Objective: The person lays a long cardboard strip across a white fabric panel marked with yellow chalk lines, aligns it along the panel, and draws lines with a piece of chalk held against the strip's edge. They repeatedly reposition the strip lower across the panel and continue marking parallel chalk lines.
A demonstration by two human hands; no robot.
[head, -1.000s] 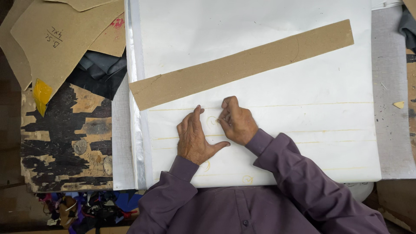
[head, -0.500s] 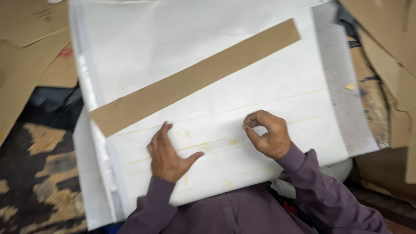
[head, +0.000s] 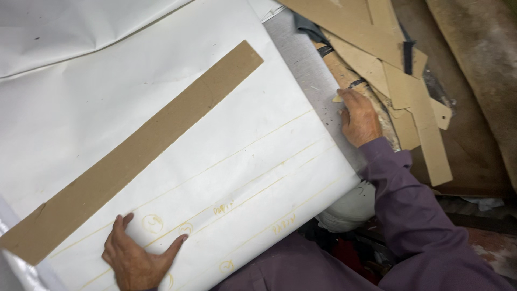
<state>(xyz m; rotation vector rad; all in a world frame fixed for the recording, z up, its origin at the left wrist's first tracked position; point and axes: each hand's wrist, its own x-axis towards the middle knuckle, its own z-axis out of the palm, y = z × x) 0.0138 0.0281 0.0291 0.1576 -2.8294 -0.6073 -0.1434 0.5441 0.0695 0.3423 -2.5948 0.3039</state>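
The white sheet (head: 177, 140) covers most of the worktop, marked with faint yellow ruled lines and small yellow scribbles near its lower edge. Its lower right corner runs past the grey worktop (head: 307, 70) and hangs over a white roll (head: 350, 207). If weight shifts there, the sheet could well slide or sag, and the lines would no longer sit square to anything laid on them.

A long cardboard strip (head: 134, 151) lies diagonally across the sheet, loose, with neither hand on it. It crosses the lines at an angle, so a tug on the sheet would likely carry it further askew.

To the right lies a heap of cardboard pieces (head: 398, 70), overlapping and tilted. The right hand (head: 360, 119) reaches into its near edge, fingers curled together on what looks like a small pale piece (head: 338, 98); whether it is truly pinched I cannot tell. Pulling from under the heap may bring its neighbours sliding onto the sheet.

The left hand (head: 134, 256) presses flat near the sheet's lower edge, fingers spread apart, thumb out, holding nothing. It alone pins the sheet while the body leans right; if it lifts or drags, I judge the sheet may crease or the yellow marks smear.
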